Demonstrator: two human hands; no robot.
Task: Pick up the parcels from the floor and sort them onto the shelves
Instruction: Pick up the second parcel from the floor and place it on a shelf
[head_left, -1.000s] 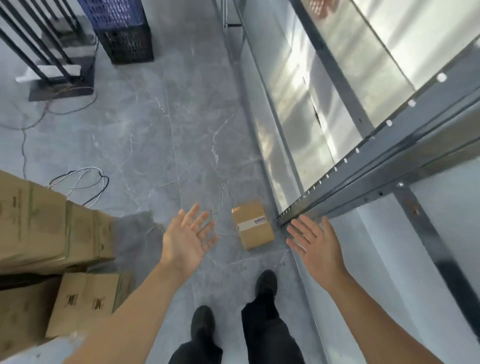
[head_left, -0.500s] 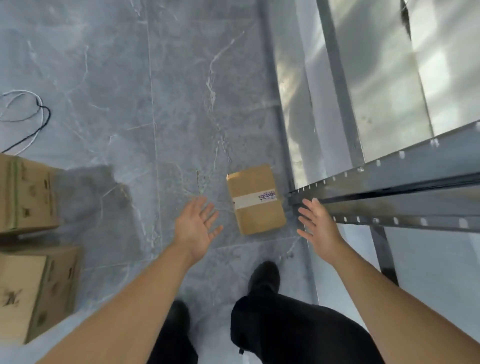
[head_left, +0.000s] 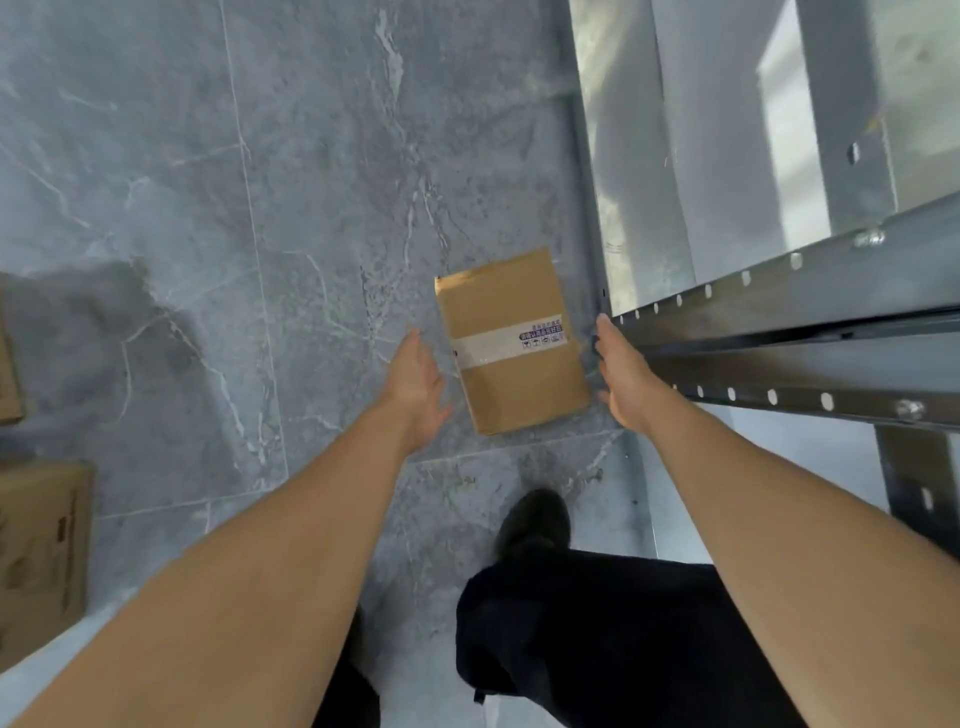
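A small brown cardboard parcel (head_left: 511, 340) with a clear tape band and a printed label lies flat on the grey marble floor, close to the shelf's foot. My left hand (head_left: 415, 382) is open, palm turned inward, a short gap from the parcel's left edge. My right hand (head_left: 623, 371) is open too, palm facing the parcel's right edge, just beside it and in front of the shelf rail. Neither hand touches the parcel as far as I can see.
A metal shelf unit (head_left: 779, 332) with perforated rails and a shiny lower deck fills the right side. Larger cardboard boxes (head_left: 41, 551) stand at the left edge. My dark shoe (head_left: 532, 522) and trouser leg are below the parcel.
I have bent lower and the view closed in on the parcel. Both hands moved down and forward, from spread above the floor to either side of the parcel.
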